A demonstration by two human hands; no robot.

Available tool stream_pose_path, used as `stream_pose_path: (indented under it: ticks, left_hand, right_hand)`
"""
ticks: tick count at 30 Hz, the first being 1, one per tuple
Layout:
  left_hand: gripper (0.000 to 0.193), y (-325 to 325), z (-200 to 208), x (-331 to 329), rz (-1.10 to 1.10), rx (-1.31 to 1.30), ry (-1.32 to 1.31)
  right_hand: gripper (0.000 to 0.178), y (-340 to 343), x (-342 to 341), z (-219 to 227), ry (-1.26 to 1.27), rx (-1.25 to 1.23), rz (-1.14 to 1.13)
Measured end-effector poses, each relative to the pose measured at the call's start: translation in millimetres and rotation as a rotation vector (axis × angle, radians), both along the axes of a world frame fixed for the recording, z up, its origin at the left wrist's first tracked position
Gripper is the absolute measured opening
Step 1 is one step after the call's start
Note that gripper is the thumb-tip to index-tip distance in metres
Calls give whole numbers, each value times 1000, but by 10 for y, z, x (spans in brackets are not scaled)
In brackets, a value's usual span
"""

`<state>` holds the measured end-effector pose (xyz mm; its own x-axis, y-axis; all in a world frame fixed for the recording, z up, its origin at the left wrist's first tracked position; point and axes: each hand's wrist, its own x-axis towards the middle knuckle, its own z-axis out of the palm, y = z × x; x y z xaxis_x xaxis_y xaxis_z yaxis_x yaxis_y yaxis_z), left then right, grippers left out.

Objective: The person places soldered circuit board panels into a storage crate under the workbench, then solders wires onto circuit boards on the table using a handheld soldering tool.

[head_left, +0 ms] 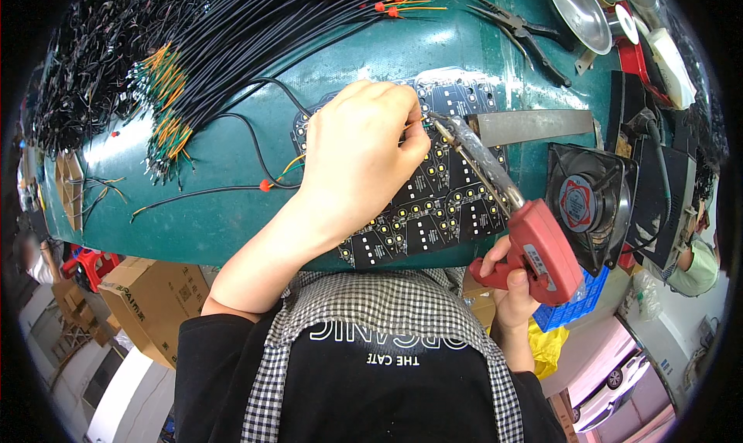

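At twelve o'clock, left hand [362,150] pinches wire [422,121] (likely limp, best held near its end); at four, right hand [514,300] grips soldering gun [546,249].

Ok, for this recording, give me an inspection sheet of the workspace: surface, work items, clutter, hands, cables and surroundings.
Surface: glossy green tabletop, crowded along its far and right sides.
Work items: black circuit boards with small square components; red soldering gun, its tip by the left fingertips.
Clutter: pliers, metal dish, flat metal strip, square black fan.
Hands: left hand pinches what looks like a thin wire over the boards; right hand grips the gun.
Cables: large black cable bundle with orange and green ends; dark tangle at far left.
Surroundings: cardboard box, blue crate, another person at right.
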<state>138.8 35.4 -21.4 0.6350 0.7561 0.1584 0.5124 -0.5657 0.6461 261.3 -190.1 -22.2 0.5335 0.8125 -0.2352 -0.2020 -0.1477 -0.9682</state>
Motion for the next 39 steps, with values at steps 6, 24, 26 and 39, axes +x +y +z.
stream_pose_path:
  ticks: [6, 24, 26, 39]
  left_hand:
    - [9, 8, -7, 0, -6, -10, 2]
    - [11, 91, 60, -27, -87, -38, 65]
    - [15, 235, 53, -9, -113, -91, 69]
    - [18, 1018, -195, 442, -153, 447, 44]
  right_hand:
    - [64, -46, -9, -19, 40, -51, 18]
    - [75, -21, 33, 2, -51, 70, -109]
    - [77, -39, 45, 6, -25, 69, -140]
    - [64, -98, 7, -3, -130, 172, -161]
